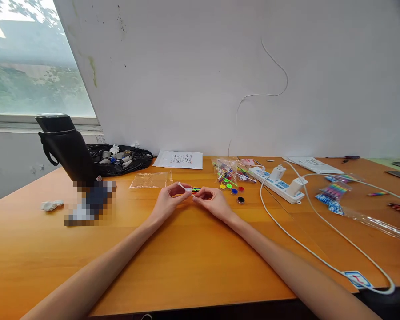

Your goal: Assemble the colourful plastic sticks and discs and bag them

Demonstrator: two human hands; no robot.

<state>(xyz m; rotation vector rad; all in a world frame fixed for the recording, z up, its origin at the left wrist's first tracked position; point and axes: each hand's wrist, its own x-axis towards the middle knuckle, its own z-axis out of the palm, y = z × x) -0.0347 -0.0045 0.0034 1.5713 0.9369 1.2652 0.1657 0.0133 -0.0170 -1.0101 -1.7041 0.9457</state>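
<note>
Here, your two hands meet over the orange table (pixel 193 258), and everything around them falls off in size from there. Well off to the left of your fingers stands the black bottle (pixel 68 149), with the black bag of small parts (pixel 120 159) behind it. To the right of your fingers, well apart, lies the white power strip (pixel 277 183) with its cable (pixel 320 258) looping toward you. Just beyond your fingertips, to the left, is the clear plastic bag (pixel 150 180); beyond to the right, the bag of coloured sticks (pixel 227 171) and the small coloured discs (pixel 234 191). Your left hand (pixel 168 202) has thumb and forefinger closed on a small white round piece (pixel 188 190), from which a thin white stem juts up and to the left, away from your right hand. Your right hand (pixel 213 202) sits just beside it, its fingertips (pixel 196 198) pinched together, nearly touching the piece from the right; whether they grip anything is too small to tell. A green stick (pixel 196 190) lies just behind both sets of fingertips, its long axis running left to right.
</note>
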